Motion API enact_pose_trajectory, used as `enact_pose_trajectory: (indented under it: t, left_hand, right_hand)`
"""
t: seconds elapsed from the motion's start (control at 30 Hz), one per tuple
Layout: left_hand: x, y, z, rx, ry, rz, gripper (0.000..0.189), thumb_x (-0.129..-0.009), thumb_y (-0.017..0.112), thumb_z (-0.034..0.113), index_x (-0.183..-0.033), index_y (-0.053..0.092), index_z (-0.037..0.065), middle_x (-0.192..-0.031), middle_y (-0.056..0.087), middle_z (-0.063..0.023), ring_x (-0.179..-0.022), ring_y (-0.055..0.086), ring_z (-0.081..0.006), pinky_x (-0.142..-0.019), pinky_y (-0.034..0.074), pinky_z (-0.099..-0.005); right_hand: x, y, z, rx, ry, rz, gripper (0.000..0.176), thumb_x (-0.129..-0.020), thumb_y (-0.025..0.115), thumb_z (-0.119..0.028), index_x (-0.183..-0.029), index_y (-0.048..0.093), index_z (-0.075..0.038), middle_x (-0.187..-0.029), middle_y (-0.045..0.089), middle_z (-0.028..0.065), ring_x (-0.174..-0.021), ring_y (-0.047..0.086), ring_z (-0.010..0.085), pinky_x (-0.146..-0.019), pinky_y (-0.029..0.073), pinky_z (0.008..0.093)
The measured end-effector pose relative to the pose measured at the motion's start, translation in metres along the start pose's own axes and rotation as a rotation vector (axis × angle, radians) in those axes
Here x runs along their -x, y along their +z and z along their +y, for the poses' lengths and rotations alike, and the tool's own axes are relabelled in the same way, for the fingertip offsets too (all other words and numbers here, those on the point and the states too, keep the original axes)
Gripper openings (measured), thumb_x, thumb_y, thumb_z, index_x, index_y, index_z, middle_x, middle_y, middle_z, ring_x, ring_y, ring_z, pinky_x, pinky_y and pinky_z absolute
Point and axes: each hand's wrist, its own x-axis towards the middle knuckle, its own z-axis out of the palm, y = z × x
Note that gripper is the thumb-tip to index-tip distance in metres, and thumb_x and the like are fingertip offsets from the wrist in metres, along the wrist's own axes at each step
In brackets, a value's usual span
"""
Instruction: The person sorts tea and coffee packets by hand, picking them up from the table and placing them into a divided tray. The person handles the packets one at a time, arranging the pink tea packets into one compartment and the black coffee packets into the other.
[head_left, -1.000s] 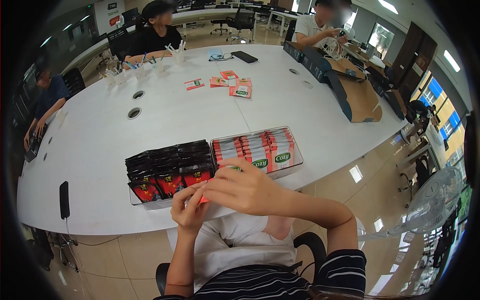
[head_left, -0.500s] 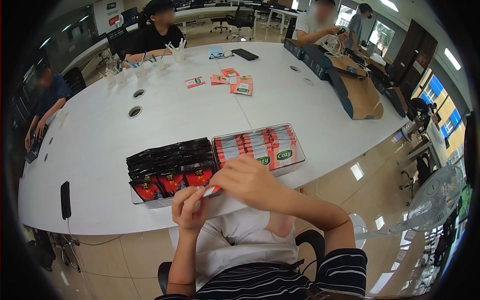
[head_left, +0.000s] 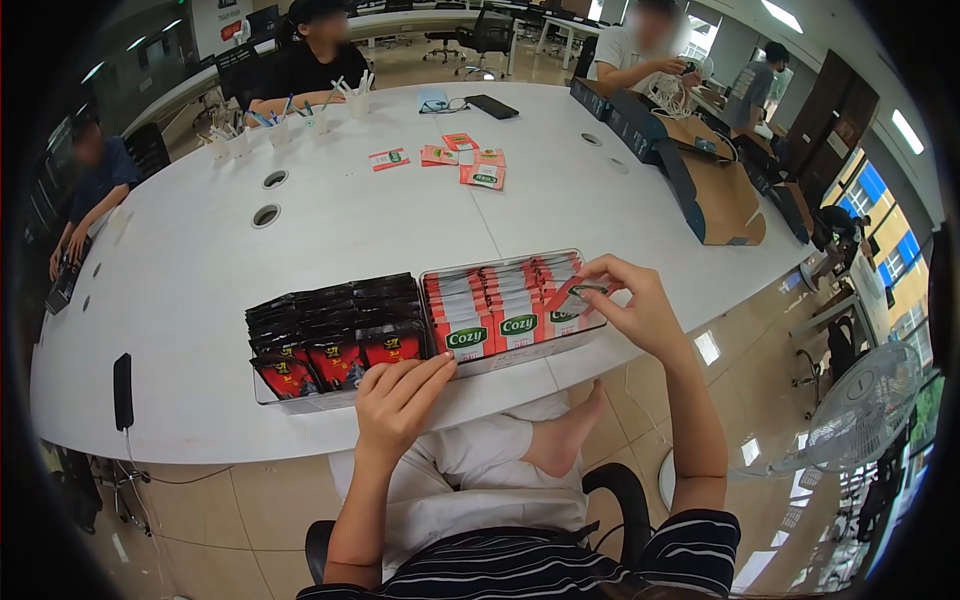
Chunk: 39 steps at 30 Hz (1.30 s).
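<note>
A clear box of red and white Cozy sachets (head_left: 467,338) stands near the table's front edge. Just left of it is a second clear box with black and red packets (head_left: 338,362). My right hand (head_left: 625,300) pinches a Cozy sachet (head_left: 578,295) over the right end of the Cozy box. My left hand (head_left: 403,400) rests at the front where the two boxes meet, its fingers together on the rim; whether it grips anything I cannot make out.
Several loose sachets (head_left: 482,176) lie mid-table. Beyond are cups of pens (head_left: 357,100), a phone (head_left: 492,106) and glasses. Open cardboard boxes (head_left: 722,200) stand at the right. A black device (head_left: 123,392) lies left. Three people are around the table.
My right hand has moved from beside my left hand to the right end of the Cozy box, with a sachet. My left hand has let go of the sachet and lowered to the rim.
</note>
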Motion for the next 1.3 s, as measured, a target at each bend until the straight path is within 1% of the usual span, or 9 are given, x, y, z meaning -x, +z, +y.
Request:
enact_pose_trajectory:
  t: [0.2,0.33,0.7,0.8,0.9,1.0,1.1,1.2,1.3]
  left_hand:
    - [0.0,-0.001,0.0,0.019,-0.006,0.004,0.028,-0.07,0.066,0.008,-0.097,0.072,0.008,-0.103,0.071,-0.0004,-0.074,0.062,-0.014,-0.069,0.045,-0.027]
    - [0.002,-0.004,-0.001,0.018,-0.008,-0.014,0.029,-0.071,0.065,0.008,-0.099,0.071,0.008,-0.105,0.071,-0.0006,-0.073,0.062,-0.0131,-0.069,0.045,-0.0272]
    - [0.002,-0.005,-0.002,0.013,0.002,-0.023,0.031,-0.073,0.062,0.009,-0.103,0.07,0.008,-0.108,0.07,0.0002,-0.071,0.061,-0.0103,-0.069,0.044,-0.0246]
    - [0.0,-0.004,-0.002,0.013,0.002,-0.002,0.027,-0.074,0.068,0.01,-0.101,0.071,0.01,-0.105,0.071,0.0004,-0.066,0.059,-0.0094,-0.067,0.042,-0.0238]
    - [-0.001,-0.006,-0.001,0.007,0.002,0.007,0.025,-0.074,0.07,0.011,-0.099,0.072,0.011,-0.103,0.072,0.0001,-0.065,0.059,-0.0094,-0.066,0.042,-0.0235]
    - [-0.001,-0.005,-0.002,0.01,-0.004,-0.002,0.026,-0.073,0.07,0.009,-0.099,0.072,0.01,-0.103,0.072,-0.0003,-0.065,0.059,-0.0098,-0.065,0.042,-0.0235]
    - [0.0,-0.005,-0.001,0.028,-0.001,-0.02,0.029,-0.071,0.066,0.008,-0.1,0.071,0.008,-0.105,0.071,-0.0009,-0.067,0.059,-0.0108,-0.065,0.043,-0.0246]
    - [0.001,-0.001,-0.002,0.027,0.004,-0.01,0.03,-0.07,0.065,0.006,-0.099,0.072,0.007,-0.105,0.071,-0.0011,-0.066,0.058,-0.0111,-0.064,0.043,-0.0253]
    - [0.0,-0.001,-0.001,0.017,0.002,-0.004,0.029,-0.071,0.065,0.006,-0.099,0.072,0.008,-0.103,0.071,-0.0011,-0.065,0.058,-0.0108,-0.064,0.043,-0.0252]
  right_hand:
    - [0.001,0.004,0.01,0.294,0.018,-0.178,0.02,-0.076,0.071,-0.01,-0.093,0.063,-0.004,-0.084,0.064,0.0108,-0.081,0.057,0.028,-0.073,0.044,0.0383]
    - [-0.005,0.007,0.006,0.487,-0.114,-0.206,0.019,-0.073,0.073,-0.011,-0.089,0.064,-0.006,-0.082,0.064,0.0084,-0.082,0.056,0.027,-0.074,0.042,0.0373]
    - [-0.011,0.014,0.0,0.623,-0.128,-0.241,0.023,-0.065,0.078,-0.01,-0.082,0.062,-0.007,-0.078,0.063,0.0062,-0.08,0.056,0.0259,-0.073,0.041,0.037]
    - [-0.01,0.015,0.004,0.689,-0.194,-0.241,0.033,-0.061,0.08,-0.007,-0.087,0.06,-0.008,-0.091,0.063,0.0051,-0.083,0.054,0.0251,-0.072,0.04,0.0381]
    - [-0.015,0.018,-0.015,0.741,-0.093,-0.209,0.062,-0.056,0.083,-0.006,-0.112,0.058,-0.011,-0.116,0.058,0.0083,-0.098,0.055,0.0262,-0.079,0.042,0.039]
    - [-0.02,0.019,-0.019,0.761,-0.204,-0.193,0.098,-0.051,0.085,-0.006,-0.139,0.042,-0.016,-0.137,0.047,0.0126,-0.117,0.05,0.03,-0.091,0.042,0.0403]
    - [-0.03,0.02,-0.005,0.745,-0.191,-0.351,0.119,-0.049,0.088,-0.01,-0.151,0.025,-0.019,-0.143,0.041,0.0178,-0.128,0.044,0.0341,-0.101,0.04,0.0417]
    - [-0.038,0.024,0.011,0.735,-0.164,-0.437,0.125,-0.049,0.089,-0.011,-0.152,0.02,-0.02,-0.145,0.038,0.0199,-0.13,0.042,0.0351,-0.101,0.04,0.0436]
    - [-0.042,0.027,0.007,0.75,-0.093,-0.478,0.128,-0.048,0.089,-0.009,-0.153,0.017,-0.019,-0.137,0.045,0.018,-0.123,0.046,0.034,-0.099,0.042,0.0429]
